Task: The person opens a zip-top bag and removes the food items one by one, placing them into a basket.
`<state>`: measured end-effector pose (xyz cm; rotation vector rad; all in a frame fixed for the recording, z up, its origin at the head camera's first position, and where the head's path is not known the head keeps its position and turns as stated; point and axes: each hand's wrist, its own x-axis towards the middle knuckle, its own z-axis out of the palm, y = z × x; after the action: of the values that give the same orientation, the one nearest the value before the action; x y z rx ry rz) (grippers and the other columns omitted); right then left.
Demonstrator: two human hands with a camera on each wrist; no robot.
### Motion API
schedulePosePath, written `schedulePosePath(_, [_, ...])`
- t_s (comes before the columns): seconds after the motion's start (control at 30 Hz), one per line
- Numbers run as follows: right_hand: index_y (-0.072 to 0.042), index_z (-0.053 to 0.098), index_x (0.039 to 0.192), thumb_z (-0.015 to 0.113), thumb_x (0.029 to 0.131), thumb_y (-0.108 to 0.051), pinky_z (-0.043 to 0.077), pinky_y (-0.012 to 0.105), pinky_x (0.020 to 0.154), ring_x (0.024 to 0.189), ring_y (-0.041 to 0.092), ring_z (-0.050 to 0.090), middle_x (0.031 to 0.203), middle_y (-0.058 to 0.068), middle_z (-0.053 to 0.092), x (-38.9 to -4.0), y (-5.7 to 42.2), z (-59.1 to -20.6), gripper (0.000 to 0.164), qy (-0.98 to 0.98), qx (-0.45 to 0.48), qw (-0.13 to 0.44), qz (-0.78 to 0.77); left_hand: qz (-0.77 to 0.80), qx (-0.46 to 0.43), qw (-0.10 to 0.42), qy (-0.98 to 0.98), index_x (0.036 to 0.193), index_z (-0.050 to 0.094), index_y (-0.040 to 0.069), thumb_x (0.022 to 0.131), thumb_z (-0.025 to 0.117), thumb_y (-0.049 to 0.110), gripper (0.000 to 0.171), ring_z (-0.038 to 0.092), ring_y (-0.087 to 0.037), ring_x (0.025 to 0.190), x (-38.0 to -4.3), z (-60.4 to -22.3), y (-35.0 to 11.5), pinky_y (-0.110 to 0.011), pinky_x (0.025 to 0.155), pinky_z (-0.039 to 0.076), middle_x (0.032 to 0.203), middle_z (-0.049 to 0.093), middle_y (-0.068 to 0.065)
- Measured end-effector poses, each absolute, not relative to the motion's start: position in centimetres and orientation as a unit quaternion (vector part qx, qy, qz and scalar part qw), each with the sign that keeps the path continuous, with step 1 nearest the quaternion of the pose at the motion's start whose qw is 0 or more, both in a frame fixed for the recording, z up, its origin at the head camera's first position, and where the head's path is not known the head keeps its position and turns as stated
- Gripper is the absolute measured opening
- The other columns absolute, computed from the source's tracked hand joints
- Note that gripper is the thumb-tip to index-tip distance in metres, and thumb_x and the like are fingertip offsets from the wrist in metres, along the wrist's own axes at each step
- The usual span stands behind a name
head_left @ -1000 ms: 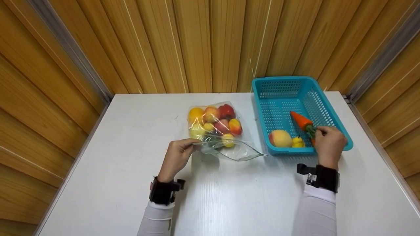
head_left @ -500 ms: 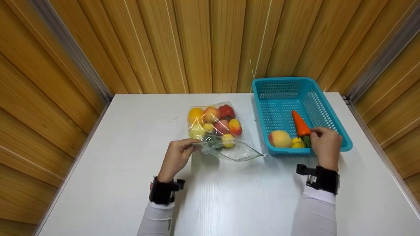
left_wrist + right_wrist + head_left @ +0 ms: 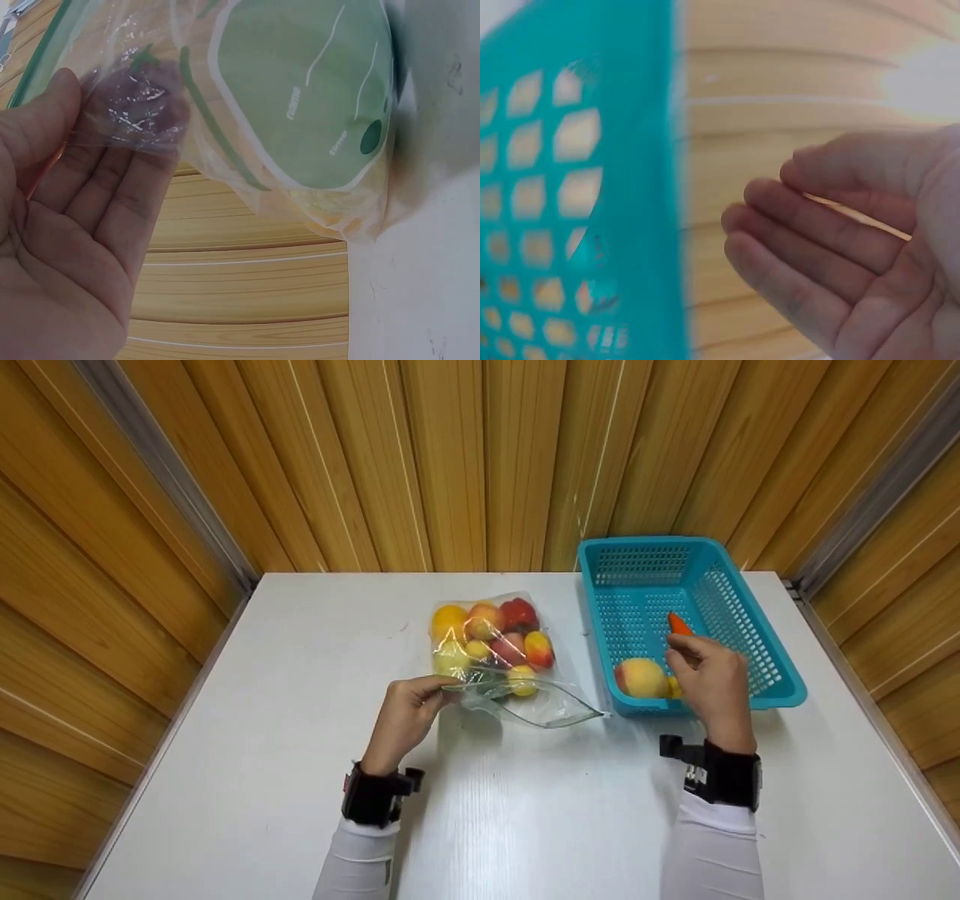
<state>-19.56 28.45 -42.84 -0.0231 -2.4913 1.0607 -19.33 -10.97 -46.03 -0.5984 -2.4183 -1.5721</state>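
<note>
My left hand (image 3: 405, 720) pinches the left edge of the mouth of a clear zip bag (image 3: 555, 711), which lies flat with its mouth gaping toward me. Several pieces of fruit and a red bell pepper (image 3: 519, 615) fill it. In the left wrist view the bag's green printed panel (image 3: 300, 97) shows, thumb and fingers on its edge. My right hand (image 3: 712, 682) is over the front of the turquoise basket (image 3: 645, 541), its fingers loosely bent with nothing between them. Under it an orange carrot (image 3: 679, 624) shows only its tip. A peach (image 3: 641, 678) lies left of the hand.
A small yellow item (image 3: 673, 688) sits beside the peach, partly covered by the right hand. The basket's raised walls stand at the right of the white table (image 3: 300, 675). Wood-panel walls (image 3: 450, 465) close off the back and sides.
My right hand has let go of the carrot's leafy top and moved left over the carrot. The carrot now lies more lengthwise in the basket. My left hand and the bag stay still.
</note>
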Motion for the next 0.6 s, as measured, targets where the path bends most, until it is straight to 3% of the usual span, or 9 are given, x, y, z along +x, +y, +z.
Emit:
schedulePosePath(0.2, [0.006,0.075,0.117,0.07,0.094,0.005,0.042,-0.001,0.081,0.098,0.037,0.072,0.113,0.022,0.075,-18.8,26.0,-41.8,0.024,-0.878,0.079,0.227,0.415,-0.534,-0.205,0.101,-0.814,0.102,0.081,0.003,0.094,0.07,-0.002,0.015,0.076,-0.024,0.093,-19.4,-46.2,-11.0,-0.033,0.084,0.061,0.099,0.079,-0.01])
schedulePosePath(0.6, [0.0,0.079,0.112,0.076,0.087,0.01,0.052,0.012,0.09,0.098,0.026,0.073,0.108,0.01,0.078,-17.2,22.7,-40.4,0.027,-0.834,0.251,0.226,0.437,-0.535,-0.2,0.094,-0.816,0.104,0.081,0.002,0.094,0.069,-0.004,0.017,0.075,-0.023,0.096,-19.3,-46.0,-10.8,-0.034,0.084,0.061,0.099,0.079,-0.01])
